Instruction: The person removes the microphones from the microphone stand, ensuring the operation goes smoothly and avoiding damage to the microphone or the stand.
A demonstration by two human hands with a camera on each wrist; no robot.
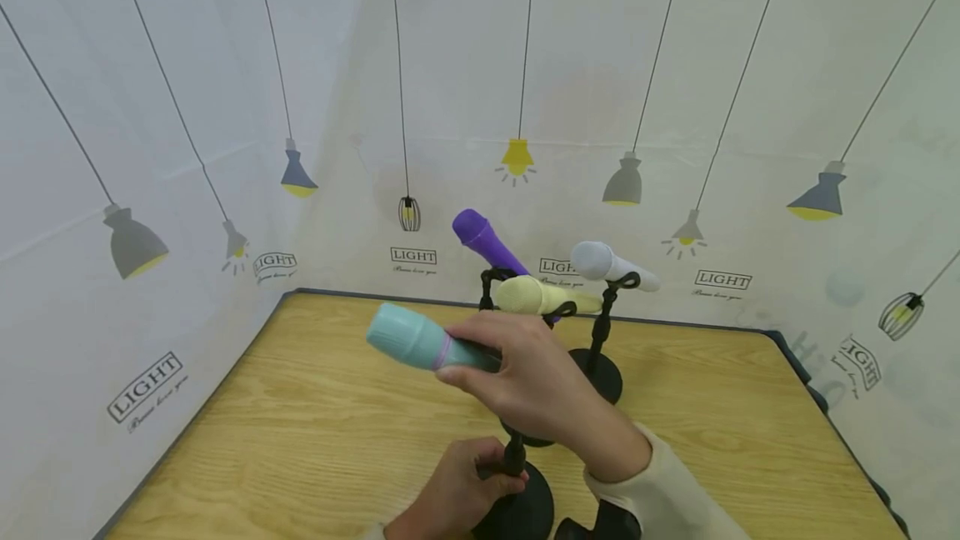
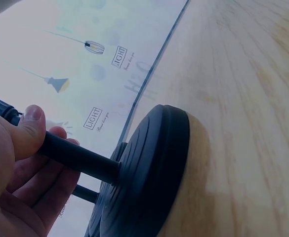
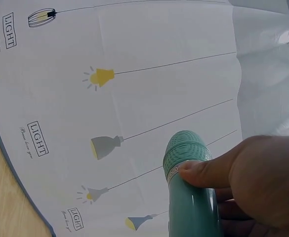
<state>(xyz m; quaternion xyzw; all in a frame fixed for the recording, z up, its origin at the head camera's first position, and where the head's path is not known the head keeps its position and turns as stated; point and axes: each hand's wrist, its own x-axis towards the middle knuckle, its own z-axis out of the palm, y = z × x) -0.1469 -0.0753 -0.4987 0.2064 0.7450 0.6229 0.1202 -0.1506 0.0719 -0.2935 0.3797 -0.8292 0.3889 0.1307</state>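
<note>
A teal toy microphone (image 1: 408,337) with a pale purple band is gripped by my right hand (image 1: 528,373) above the near part of the table. In the right wrist view the thumb presses just below the ridged head of this microphone (image 3: 193,197), the other fingers behind it. Lower down, my left hand (image 1: 461,486) holds the thin black post of a microphone stand (image 1: 525,507) between thumb and fingers. The left wrist view shows that stand's round base (image 2: 154,163) and the left hand (image 2: 25,168) around the post. The top of this stand is hidden behind my right hand.
Behind my hands stand more black stands. They carry a purple microphone (image 1: 487,240), a yellow microphone (image 1: 543,297) and a white microphone (image 1: 611,265). The wooden table (image 1: 315,407) ends at a printed backdrop (image 1: 465,107) with lamp drawings at the back and sides.
</note>
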